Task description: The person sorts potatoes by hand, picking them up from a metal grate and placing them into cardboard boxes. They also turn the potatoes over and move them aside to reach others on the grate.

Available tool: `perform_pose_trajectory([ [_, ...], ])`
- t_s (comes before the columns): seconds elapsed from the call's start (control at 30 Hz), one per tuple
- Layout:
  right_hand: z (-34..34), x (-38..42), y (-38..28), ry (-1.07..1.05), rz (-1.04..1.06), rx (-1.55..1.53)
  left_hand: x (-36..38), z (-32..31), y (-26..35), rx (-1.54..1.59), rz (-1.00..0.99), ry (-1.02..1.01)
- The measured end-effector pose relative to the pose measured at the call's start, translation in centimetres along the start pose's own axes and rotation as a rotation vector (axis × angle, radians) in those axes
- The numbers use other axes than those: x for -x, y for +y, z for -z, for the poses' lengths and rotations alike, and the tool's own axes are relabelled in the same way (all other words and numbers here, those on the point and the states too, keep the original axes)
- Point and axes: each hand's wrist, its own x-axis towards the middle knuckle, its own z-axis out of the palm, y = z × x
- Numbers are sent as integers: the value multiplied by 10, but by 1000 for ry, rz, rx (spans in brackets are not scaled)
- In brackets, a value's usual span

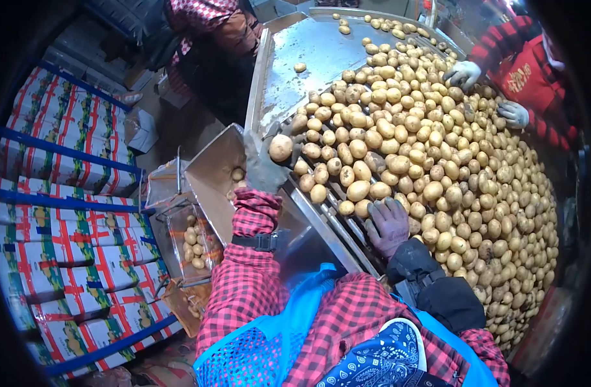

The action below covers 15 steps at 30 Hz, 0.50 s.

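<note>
My left hand (pixel 264 169), in a grey glove, is closed around a large round potato (pixel 281 148) at the left edge of the metal sorting table (pixel 311 48). Below that hand, a metal chute (pixel 211 161) with a few potatoes in it slopes down. In a purplish glove, my right hand (pixel 389 227) lies over the near edge of the potato pile (pixel 431 155), fingers stretched out and touching potatoes. Nothing shows in its grip. Metal bars (pixel 347 226) are visible beside it, under the front potatoes.
Across the pile, a co-worker in a red apron (pixel 524 71) has two gloved hands on the potatoes. Another person (pixel 211 32) stands at the upper left. Stacked cartons (pixel 76 251) with blue straps fill the left side. A clear-sided container (pixel 195 242) holds potatoes.
</note>
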Motion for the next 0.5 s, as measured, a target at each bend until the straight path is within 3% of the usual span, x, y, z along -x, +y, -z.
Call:
perform_pose_trajectory([
  [0.07,2,0,-2,-11,-1,9,14,-1,-2,-1103,-338,32],
  [0.1,1,0,-2,-9,1,13,16,3,-2,-1103,-333,29],
  [0.17,-1,1,-1,-8,-6,25,8,12,-7,250,359,110],
  [0.2,-2,2,-1,-6,-3,26,1,17,-15,255,362,106],
  [0.27,0,4,-1,-9,0,30,-21,31,-38,-576,321,-74],
  [0.3,0,4,-1,-19,-3,24,-34,36,-47,-808,151,-152],
  [0.33,0,2,-1,-22,-5,19,-46,32,-46,-807,147,-154],
  [0.4,1,1,-1,-21,-11,19,-72,18,-47,-1621,26,13],
  [0.43,0,2,-1,-27,-13,15,-87,15,-48,-1616,17,5],
  [0.5,-1,3,1,-19,-14,13,-116,11,-48,-1524,248,-48],
])
